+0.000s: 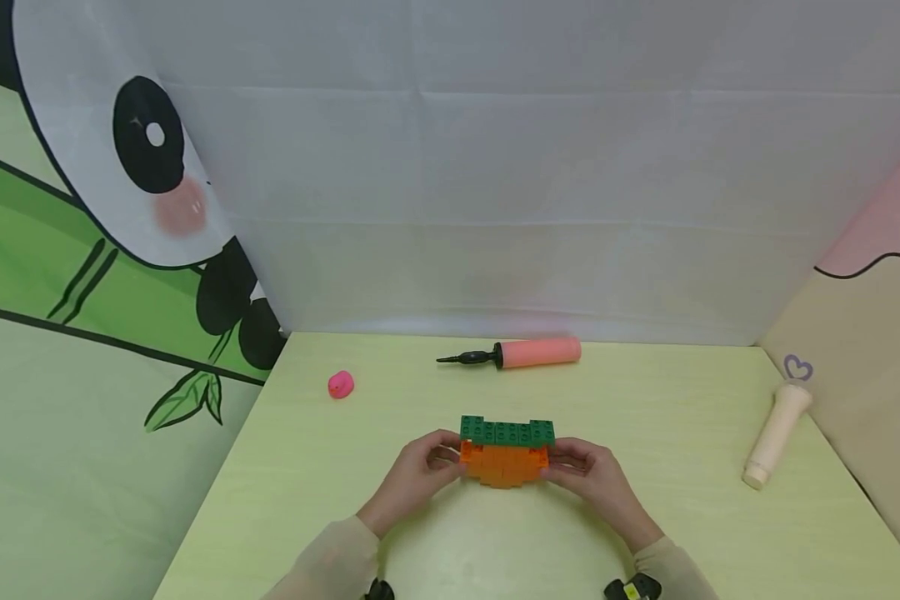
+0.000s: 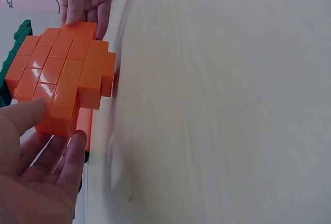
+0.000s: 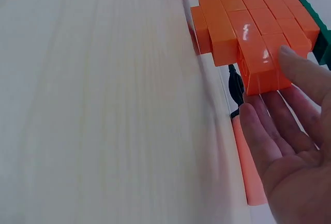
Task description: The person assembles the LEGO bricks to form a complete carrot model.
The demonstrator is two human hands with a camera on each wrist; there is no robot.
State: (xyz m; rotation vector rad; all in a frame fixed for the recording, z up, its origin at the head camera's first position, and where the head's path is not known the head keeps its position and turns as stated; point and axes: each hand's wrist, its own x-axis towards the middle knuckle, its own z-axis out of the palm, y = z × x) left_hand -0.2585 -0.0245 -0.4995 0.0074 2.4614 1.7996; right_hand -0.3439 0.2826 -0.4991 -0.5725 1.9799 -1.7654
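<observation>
A toy brick build (image 1: 505, 463), orange below with a row of green studded bricks (image 1: 507, 432) on top, stands upright over the middle of the table. My left hand (image 1: 424, 472) grips its left end, thumb on the near face and fingers behind. On the other end, my right hand (image 1: 587, 476) holds it the same way. The left wrist view shows the orange bricks (image 2: 62, 63) tapering in steps toward the bottom, with the left thumb against them. In the right wrist view, the right thumb presses the orange face (image 3: 258, 22) while the fingers sit behind.
A pink balloon pump (image 1: 542, 352) with a black nozzle lies behind the build. A small pink toy (image 1: 341, 384) sits at the back left. Toward the right edge of the table (image 1: 645, 400) lies a cream-coloured cylinder (image 1: 777, 435). A pale cloth wall (image 1: 495, 208) rises behind.
</observation>
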